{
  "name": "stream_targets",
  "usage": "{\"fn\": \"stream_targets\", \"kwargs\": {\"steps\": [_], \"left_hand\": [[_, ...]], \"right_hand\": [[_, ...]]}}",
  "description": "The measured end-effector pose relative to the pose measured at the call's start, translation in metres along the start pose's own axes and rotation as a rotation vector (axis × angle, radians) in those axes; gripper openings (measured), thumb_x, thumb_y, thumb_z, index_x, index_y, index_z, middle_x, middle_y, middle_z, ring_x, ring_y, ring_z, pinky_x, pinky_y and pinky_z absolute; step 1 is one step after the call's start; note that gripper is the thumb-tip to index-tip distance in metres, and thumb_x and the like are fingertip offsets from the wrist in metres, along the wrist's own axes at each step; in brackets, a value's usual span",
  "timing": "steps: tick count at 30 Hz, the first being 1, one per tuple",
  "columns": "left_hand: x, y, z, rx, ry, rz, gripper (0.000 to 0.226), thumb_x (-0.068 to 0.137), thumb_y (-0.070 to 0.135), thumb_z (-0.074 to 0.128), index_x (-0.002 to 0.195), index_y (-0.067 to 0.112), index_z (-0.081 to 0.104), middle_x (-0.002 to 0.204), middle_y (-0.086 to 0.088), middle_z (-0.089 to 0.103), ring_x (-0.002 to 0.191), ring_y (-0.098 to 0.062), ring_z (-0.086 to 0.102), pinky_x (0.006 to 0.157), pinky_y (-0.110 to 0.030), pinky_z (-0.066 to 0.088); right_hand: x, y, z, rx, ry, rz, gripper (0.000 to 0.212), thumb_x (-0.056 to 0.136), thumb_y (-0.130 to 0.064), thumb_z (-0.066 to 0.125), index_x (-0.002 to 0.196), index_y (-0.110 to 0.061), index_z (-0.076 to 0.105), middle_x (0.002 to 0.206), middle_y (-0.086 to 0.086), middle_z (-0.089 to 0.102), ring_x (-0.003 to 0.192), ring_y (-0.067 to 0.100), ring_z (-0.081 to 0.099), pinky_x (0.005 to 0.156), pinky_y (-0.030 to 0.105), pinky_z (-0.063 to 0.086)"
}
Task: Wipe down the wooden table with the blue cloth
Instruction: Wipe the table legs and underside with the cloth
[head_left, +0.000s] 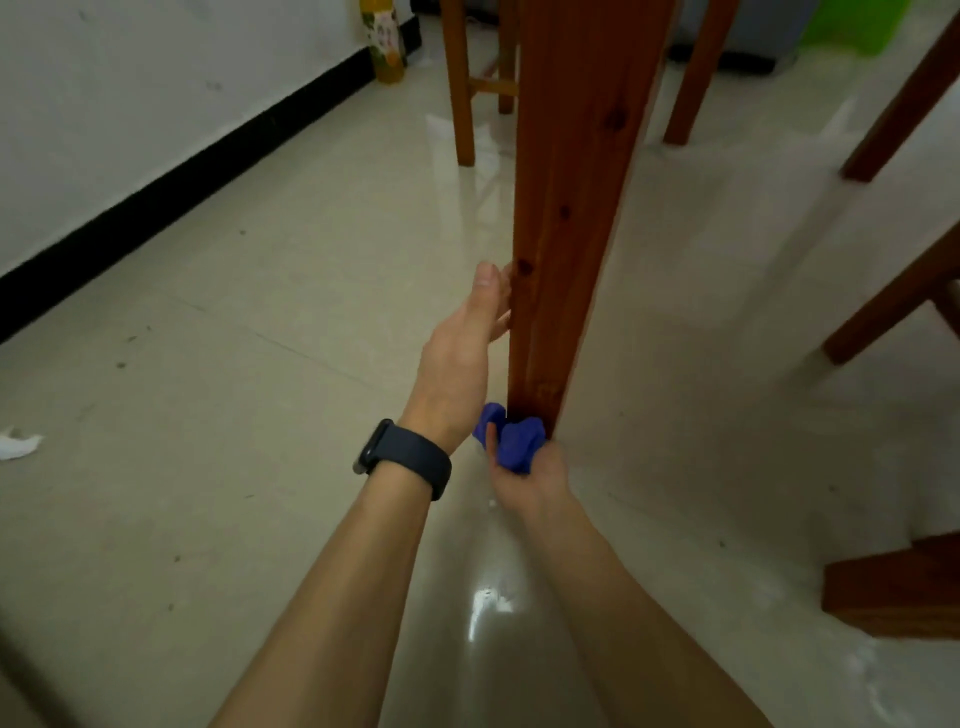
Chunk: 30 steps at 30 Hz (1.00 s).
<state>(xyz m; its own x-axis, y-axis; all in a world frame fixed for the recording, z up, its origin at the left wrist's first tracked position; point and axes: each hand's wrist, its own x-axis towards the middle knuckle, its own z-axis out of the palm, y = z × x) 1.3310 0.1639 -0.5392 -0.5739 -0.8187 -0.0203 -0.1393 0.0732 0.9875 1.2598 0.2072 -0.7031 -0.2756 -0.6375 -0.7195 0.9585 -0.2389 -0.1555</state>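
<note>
right hand (530, 480) is closed round the blue cloth (514, 441), which is bunched into a wad and pressed against the very foot of the table leg (566, 208), right where the wood meets the floor (260, 364). left hand (465, 345), the one with the dark watch (410, 460) on its wrist, lies flat on the leg's left face higher up, fingers straight, gripping nothing, just bracing. i read this as the bottom of a pass down this leg. the tabletop is out of my view, so i can't say whether it's been wiped. other wooden legs (462, 104) stand further back, table or stool i can't tell, and if they're the table's they'd be left to do. a white paper scrap (18, 446) lies at the floor's left edge, and a yellow bottle (384, 47) stands by the far wall.
</note>
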Motion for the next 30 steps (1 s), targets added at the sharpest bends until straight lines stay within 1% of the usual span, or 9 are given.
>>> {"fn": "stream_targets", "kwargs": {"steps": [3,5,8,12,15,19,24,27,30], "left_hand": [[-0.006,0.003,-0.013,-0.012,-0.040,-0.012,0.070,0.089,0.067,0.017,0.136,0.034,0.057,0.120,0.024,0.060,0.097,0.022,0.055,0.076,-0.003,0.040],[-0.009,0.001,-0.022,0.021,-0.047,-0.025,0.064,0.096,0.064,0.017,0.131,0.035,0.062,0.122,0.022,0.063,0.099,0.023,0.054,0.083,-0.010,0.035],[-0.010,-0.009,-0.031,0.180,-0.067,-0.116,0.056,0.092,0.072,0.039,0.133,0.039,0.059,0.128,0.023,0.057,0.122,0.001,0.051,0.096,-0.022,0.033],[-0.024,-0.021,-0.016,0.230,-0.159,-0.197,0.070,0.080,0.058,0.071,0.141,0.034,0.046,0.132,0.014,0.055,0.118,-0.010,0.056,0.089,-0.015,0.043],[-0.030,-0.016,-0.012,0.104,0.050,-0.099,0.035,0.082,0.038,0.078,0.110,0.037,0.056,0.106,0.009,0.068,0.099,-0.013,0.066,0.077,-0.022,0.055],[-0.021,0.010,-0.018,0.074,0.396,0.107,0.024,0.085,0.030,0.072,0.099,0.036,0.054,0.096,0.008,0.065,0.087,-0.014,0.064,0.078,-0.046,0.057],[-0.008,0.056,-0.001,0.162,0.598,0.429,0.061,0.084,0.011,0.069,0.133,0.039,0.048,0.128,0.000,0.049,0.101,-0.011,0.053,0.081,-0.021,0.050],[-0.011,0.036,0.043,0.235,0.426,0.419,0.086,0.085,0.032,0.069,0.144,0.062,0.014,0.150,-0.001,0.030,0.123,-0.017,0.048,0.094,-0.030,0.051],[-0.020,-0.017,0.064,0.500,0.277,0.279,0.098,0.088,0.041,0.064,0.133,0.072,-0.017,0.161,0.008,-0.002,0.140,-0.022,0.028,0.101,-0.035,0.049]], "right_hand": [[-0.024,0.000,0.026,-0.017,-0.018,-0.011,0.028,0.100,-0.007,0.038,0.123,-0.004,0.053,0.080,0.017,0.059,0.084,0.030,0.063,0.073,0.038,0.060],[-0.039,-0.002,0.037,-0.058,-0.030,-0.025,0.025,0.098,-0.005,0.037,0.115,-0.005,0.056,0.079,0.015,0.052,0.083,0.028,0.065,0.076,0.037,0.060],[-0.065,-0.009,0.051,-0.212,-0.099,-0.061,0.019,0.094,-0.003,0.038,0.091,-0.004,0.057,0.074,0.018,0.051,0.071,0.027,0.070,0.080,0.038,0.060],[-0.106,-0.017,0.074,-0.439,-0.195,-0.051,0.029,0.090,-0.026,0.055,0.113,-0.014,0.067,0.103,0.014,0.073,0.096,0.031,0.069,0.079,0.041,0.056],[-0.134,-0.030,0.084,-0.677,-0.281,-0.090,0.039,0.093,-0.040,0.053,0.122,-0.017,0.065,0.117,0.010,0.071,0.112,0.032,0.064,0.090,0.045,0.053],[-0.166,-0.072,0.098,-1.181,-0.188,-0.546,0.034,0.099,-0.047,0.047,0.109,-0.023,0.069,0.104,-0.002,0.074,0.100,0.019,0.069,0.082,0.035,0.051],[-0.179,-0.105,0.117,-1.304,-0.138,-1.035,0.028,0.099,-0.040,0.050,0.124,-0.029,0.055,0.121,-0.011,0.059,0.112,0.011,0.059,0.097,0.037,0.050],[-0.179,-0.104,0.133,-1.323,-0.289,-1.020,0.036,0.099,-0.039,0.052,0.133,-0.031,0.045,0.129,-0.013,0.055,0.111,0.000,0.057,0.095,0.028,0.049],[-0.175,-0.103,0.137,-1.274,-0.404,-0.962,0.039,0.102,-0.027,0.048,0.141,-0.028,0.042,0.125,-0.018,0.056,0.102,-0.011,0.058,0.087,0.018,0.051]]}}
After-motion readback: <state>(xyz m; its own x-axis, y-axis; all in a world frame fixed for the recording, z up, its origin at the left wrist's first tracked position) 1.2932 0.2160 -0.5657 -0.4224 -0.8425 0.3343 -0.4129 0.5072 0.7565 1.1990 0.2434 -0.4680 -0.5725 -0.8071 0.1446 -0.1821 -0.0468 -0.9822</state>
